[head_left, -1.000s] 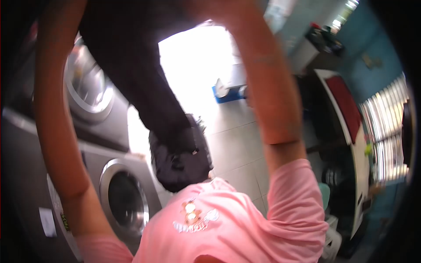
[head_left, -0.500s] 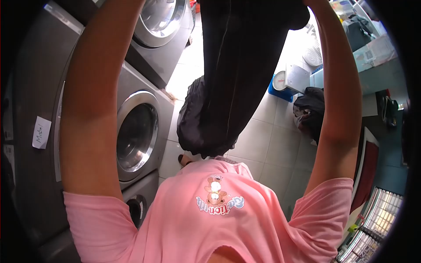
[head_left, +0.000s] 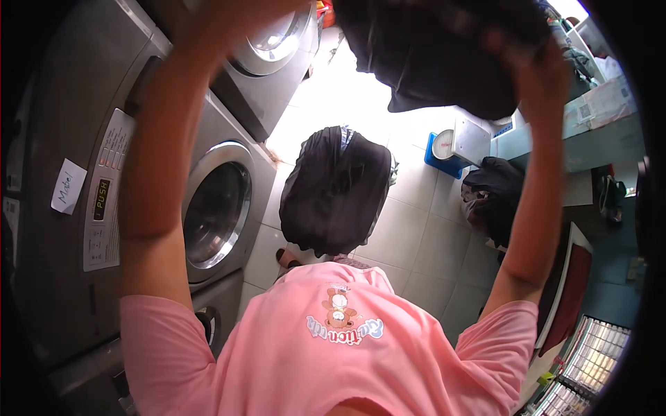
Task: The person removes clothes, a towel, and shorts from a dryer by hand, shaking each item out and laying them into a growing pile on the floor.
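Note:
A black garment [head_left: 430, 59], long with a pale seam line in the earlier frame, hangs bunched at the top of the head view. My right hand [head_left: 541, 80] is closed on its right side, with the fingers blurred against the dark cloth. My left arm reaches up to the top edge, where the hand itself is cut off. Below the garment, in front of my body, sits a heap of dark laundry [head_left: 336, 194]. Bits of patterned cloth show at its edges, and whatever supports it is hidden.
Grey front-loading machines [head_left: 218, 208] line the left side, one with a lit display panel [head_left: 102, 197]. To the right are a dial scale [head_left: 444, 144] on a blue base, a dark bundle of cloth [head_left: 496, 194] and a pale-blue counter [head_left: 590, 135]. Tiled floor [head_left: 395, 229] lies between.
The black garment has been lifted and gathered upward, and it no longer overlaps the laundry heap. My right hand has come down into view on the cloth; my left arm has swung inward.

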`<state>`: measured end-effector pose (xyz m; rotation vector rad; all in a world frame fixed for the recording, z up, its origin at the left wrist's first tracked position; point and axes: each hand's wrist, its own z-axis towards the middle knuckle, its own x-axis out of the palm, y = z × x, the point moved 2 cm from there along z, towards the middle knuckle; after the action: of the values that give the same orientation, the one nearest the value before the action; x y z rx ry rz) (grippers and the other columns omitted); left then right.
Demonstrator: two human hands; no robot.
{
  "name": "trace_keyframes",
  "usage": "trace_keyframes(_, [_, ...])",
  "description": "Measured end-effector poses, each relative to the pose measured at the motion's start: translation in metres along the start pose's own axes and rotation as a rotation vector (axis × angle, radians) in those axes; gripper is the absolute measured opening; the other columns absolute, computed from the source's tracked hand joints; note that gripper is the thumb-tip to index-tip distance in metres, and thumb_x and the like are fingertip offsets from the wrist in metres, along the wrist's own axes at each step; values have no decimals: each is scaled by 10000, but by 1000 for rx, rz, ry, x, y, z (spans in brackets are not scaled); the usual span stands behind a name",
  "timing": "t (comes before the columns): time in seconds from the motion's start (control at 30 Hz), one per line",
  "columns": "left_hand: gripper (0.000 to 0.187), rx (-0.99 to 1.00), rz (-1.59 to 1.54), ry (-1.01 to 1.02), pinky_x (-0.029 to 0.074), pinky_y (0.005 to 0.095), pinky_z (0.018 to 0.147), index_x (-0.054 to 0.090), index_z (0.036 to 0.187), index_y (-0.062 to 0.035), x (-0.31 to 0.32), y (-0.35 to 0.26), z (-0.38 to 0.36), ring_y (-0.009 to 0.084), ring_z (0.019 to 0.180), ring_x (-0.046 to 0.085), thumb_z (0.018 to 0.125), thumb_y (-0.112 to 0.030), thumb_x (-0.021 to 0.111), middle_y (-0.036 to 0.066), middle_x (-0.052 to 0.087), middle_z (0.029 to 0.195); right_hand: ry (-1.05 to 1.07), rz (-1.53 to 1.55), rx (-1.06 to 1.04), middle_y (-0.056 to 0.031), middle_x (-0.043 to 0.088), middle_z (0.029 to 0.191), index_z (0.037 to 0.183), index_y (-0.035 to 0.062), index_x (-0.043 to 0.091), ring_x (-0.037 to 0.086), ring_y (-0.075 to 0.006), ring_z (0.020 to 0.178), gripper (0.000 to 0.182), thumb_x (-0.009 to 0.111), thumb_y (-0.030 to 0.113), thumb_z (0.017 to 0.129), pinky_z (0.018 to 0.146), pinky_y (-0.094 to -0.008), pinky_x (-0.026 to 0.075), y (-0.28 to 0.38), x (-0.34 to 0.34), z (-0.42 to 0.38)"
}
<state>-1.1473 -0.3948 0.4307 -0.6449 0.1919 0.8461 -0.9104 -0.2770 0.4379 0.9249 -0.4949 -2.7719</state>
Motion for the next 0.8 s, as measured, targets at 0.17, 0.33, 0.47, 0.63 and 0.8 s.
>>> trace_keyframes(0.17, [415, -264, -311, 517, 413, 316, 771, 482, 887, -63, 36, -28, -175, 270, 878, 529, 525, 139, 503, 87, 530, 865, 485, 193, 132, -60, 540, 893, 912, 66, 559, 528, -250, 842, 493, 690, 4, 441, 706, -311, 450, 13, 112, -170])
trace_keyframes(0.33, [369, -500, 208, 917, 299, 434, 941, 487, 983, -87, 42, -16, -420, 268, 1103, 416, 635, 34, 503, 111, 454, 1126, 1135, 423, 271, -101, 575, 976, 1034, 101, 551, 539, -276, 918, 369, 615, 183, 679, 789, -357, 441, 30, 231, -367])
trace_keyframes(0.47, [335, -1051, -7, 986, 380, 372, 868, 474, 1032, -52, 11, -33, -469, 259, 1020, 480, 700, -11, 471, 94, 507, 1067, 1512, 465, 309, -104, 552, 1034, 1061, 85, 521, 553, -283, 895, 326, 531, 238, 772, 772, -368, 440, 36, 274, -344])
trace_keyframes(0.63, [294, -1013, 205, 580, 399, 354, 840, 546, 970, -50, -29, -28, -480, 277, 956, 513, 689, -64, 460, 126, 550, 978, 908, 310, -231, -87, 556, 989, 1030, 71, 536, 521, -254, 922, 281, 545, 156, 762, 799, -343, 418, 86, 287, -95])
trace_keyframes(0.8, [277, -992, 184, 328, 393, 332, 857, 475, 1055, -61, -64, -40, -471, 262, 981, 504, 778, -72, 465, 111, 515, 1040, 99, 337, -588, -89, 525, 1037, 1023, 56, 532, 477, -281, 988, 332, 604, 118, 705, 822, -370, 390, 226, 256, 120])
